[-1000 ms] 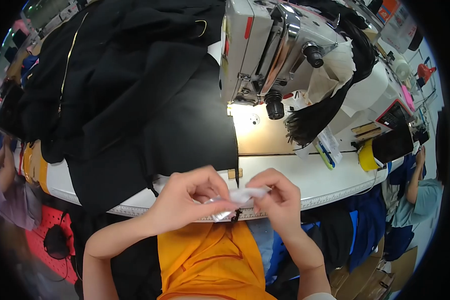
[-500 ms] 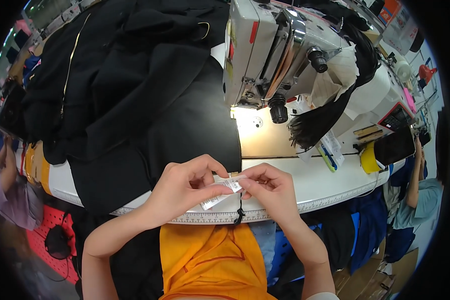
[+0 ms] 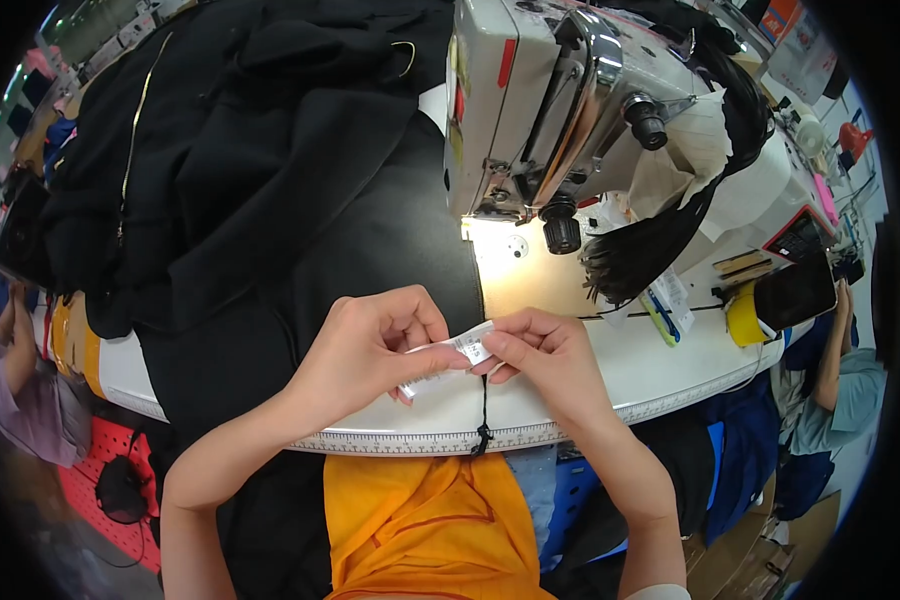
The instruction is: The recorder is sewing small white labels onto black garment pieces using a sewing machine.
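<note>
A small white printed garment label (image 3: 473, 346) is pinched between both my hands over the table's front edge. My left hand (image 3: 370, 345) grips its left part with thumb and fingers, and a lower flap sticks out under them. At the right end, my right hand (image 3: 538, 352) holds it between thumb and forefinger. Beyond my left hand lies a black garment (image 3: 260, 190) with a gold zipper (image 3: 137, 130). Its smooth black panel (image 3: 395, 240) reaches up to the sewing machine (image 3: 510, 110), whose lamp lights the metal plate (image 3: 530, 270).
A measuring tape strip (image 3: 370, 440) runs along the white table's curved front edge, with a black cord (image 3: 483, 438) hanging over it. Black strips (image 3: 660, 250) dangle from the machine. Right of it are a cutter (image 3: 662, 318) and a yellow roll (image 3: 742, 318). Other people sit at both sides.
Both hands have shifted slightly upward, away from me, with the label. The label is tilted more, its right end raised. The black garment stays in place.
</note>
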`<state>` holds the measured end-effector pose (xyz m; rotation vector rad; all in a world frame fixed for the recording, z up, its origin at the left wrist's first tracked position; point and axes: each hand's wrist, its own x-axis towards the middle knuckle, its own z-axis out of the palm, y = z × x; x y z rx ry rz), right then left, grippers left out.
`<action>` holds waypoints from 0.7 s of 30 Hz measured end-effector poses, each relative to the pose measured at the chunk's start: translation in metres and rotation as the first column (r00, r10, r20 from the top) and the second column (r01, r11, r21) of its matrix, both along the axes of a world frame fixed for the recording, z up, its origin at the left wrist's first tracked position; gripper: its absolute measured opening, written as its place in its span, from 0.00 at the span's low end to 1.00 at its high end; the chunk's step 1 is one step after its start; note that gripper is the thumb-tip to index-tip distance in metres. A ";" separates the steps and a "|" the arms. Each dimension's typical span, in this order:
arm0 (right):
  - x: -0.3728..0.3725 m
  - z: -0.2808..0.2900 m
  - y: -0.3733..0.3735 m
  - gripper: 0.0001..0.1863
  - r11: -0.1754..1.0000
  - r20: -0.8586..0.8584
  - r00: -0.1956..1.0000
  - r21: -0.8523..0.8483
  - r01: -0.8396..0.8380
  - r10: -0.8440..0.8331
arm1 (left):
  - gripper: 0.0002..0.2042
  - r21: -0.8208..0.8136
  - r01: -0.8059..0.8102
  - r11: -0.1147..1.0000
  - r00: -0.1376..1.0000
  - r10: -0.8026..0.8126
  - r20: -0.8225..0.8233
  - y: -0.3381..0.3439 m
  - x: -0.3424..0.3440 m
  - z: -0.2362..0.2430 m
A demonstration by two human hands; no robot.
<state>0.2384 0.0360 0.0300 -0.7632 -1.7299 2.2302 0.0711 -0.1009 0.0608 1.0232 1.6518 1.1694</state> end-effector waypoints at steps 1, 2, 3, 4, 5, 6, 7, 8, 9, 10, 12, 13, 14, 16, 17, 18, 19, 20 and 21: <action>-0.001 0.001 0.000 0.10 1.000 -0.007 1.000 -0.021 0.001 -0.001 | 0.10 0.010 -0.007 1.000 1.000 0.007 -0.006 0.001 -0.001 0.000; -0.001 0.002 0.001 0.09 0.999 0.001 1.000 -0.037 0.021 -0.021 | 0.10 0.026 -0.006 1.000 1.000 0.007 -0.008 0.002 -0.002 0.001; -0.002 0.002 0.002 0.07 0.998 -0.018 1.000 -0.066 0.018 -0.019 | 0.10 0.037 -0.011 0.999 0.997 0.013 -0.073 0.002 -0.004 0.001; -0.002 0.002 0.002 0.09 0.998 0.004 1.000 -0.060 0.022 -0.021 | 0.09 0.054 -0.006 0.999 0.991 0.013 -0.134 0.002 -0.004 0.002; -0.003 0.002 0.004 0.10 0.998 -0.001 1.000 -0.067 0.003 -0.004 | 0.09 0.069 0.001 0.998 0.981 0.013 -0.195 0.002 -0.004 0.002; -0.003 0.001 0.005 0.11 0.997 -0.016 1.000 -0.072 -0.002 0.000 | 0.09 0.265 0.067 0.962 0.867 0.075 -0.493 0.002 -0.003 0.002; -0.003 0.001 0.006 0.11 0.997 -0.010 1.000 -0.075 -0.005 0.004 | 0.10 0.419 0.192 0.887 0.666 0.195 -0.720 0.000 0.001 0.001; -0.003 0.000 0.007 0.11 0.997 -0.014 1.000 -0.076 0.007 -0.008 | 0.10 0.492 0.347 0.798 0.402 0.348 -0.847 0.001 0.003 0.000; -0.003 0.000 0.007 0.10 0.997 0.001 0.999 -0.074 0.036 -0.036 | 0.11 0.478 0.446 0.756 0.244 0.411 -0.878 -0.002 0.010 -0.001; -0.004 0.000 0.008 0.10 0.996 -0.018 0.999 -0.085 0.030 -0.032 | 0.10 0.405 0.463 0.788 0.117 0.399 -0.910 -0.002 0.013 -0.003; -0.003 -0.001 0.008 0.10 0.995 -0.011 0.999 -0.093 0.048 -0.049 | 0.08 0.290 0.529 0.797 -0.180 0.440 -0.880 -0.001 0.019 -0.008; -0.003 0.000 0.008 0.09 0.993 -0.023 0.999 -0.111 0.035 -0.038 | 0.06 0.308 0.502 0.808 -0.196 0.453 -0.870 0.001 0.019 -0.011; -0.003 0.001 0.008 0.09 0.990 -0.029 0.999 -0.135 0.032 -0.036 | 0.06 0.328 0.516 0.791 -0.187 0.478 -0.858 0.004 0.018 -0.014; -0.004 0.003 0.009 0.09 0.984 -0.026 0.999 -0.177 0.035 -0.040 | 0.05 0.362 0.530 0.767 -0.188 0.522 -0.832 0.010 0.015 -0.017; -0.004 0.004 0.009 0.09 0.980 -0.018 0.999 -0.195 0.038 -0.043 | 0.03 0.364 0.547 0.754 -0.158 0.519 -0.840 0.014 0.012 -0.019; -0.004 0.005 0.010 0.09 0.977 0.005 0.998 -0.205 0.055 -0.055 | 0.03 0.369 0.558 0.743 -0.138 0.522 -0.842 0.016 0.010 -0.019; -0.005 0.005 0.011 0.09 0.977 -0.007 0.999 -0.210 0.038 -0.040 | 0.03 0.367 0.576 0.730 -0.124 0.522 -0.844 0.019 0.008 -0.019; -0.006 0.006 0.013 0.09 0.977 -0.003 0.999 -0.210 0.034 -0.036 | 0.03 0.369 0.588 0.720 -0.098 0.517 -0.851 0.022 0.006 -0.019; -0.007 0.005 0.015 0.09 0.977 -0.014 0.999 -0.212 0.033 -0.037 | 0.04 0.367 0.603 0.708 -0.098 0.523 -0.847 0.025 0.003 -0.018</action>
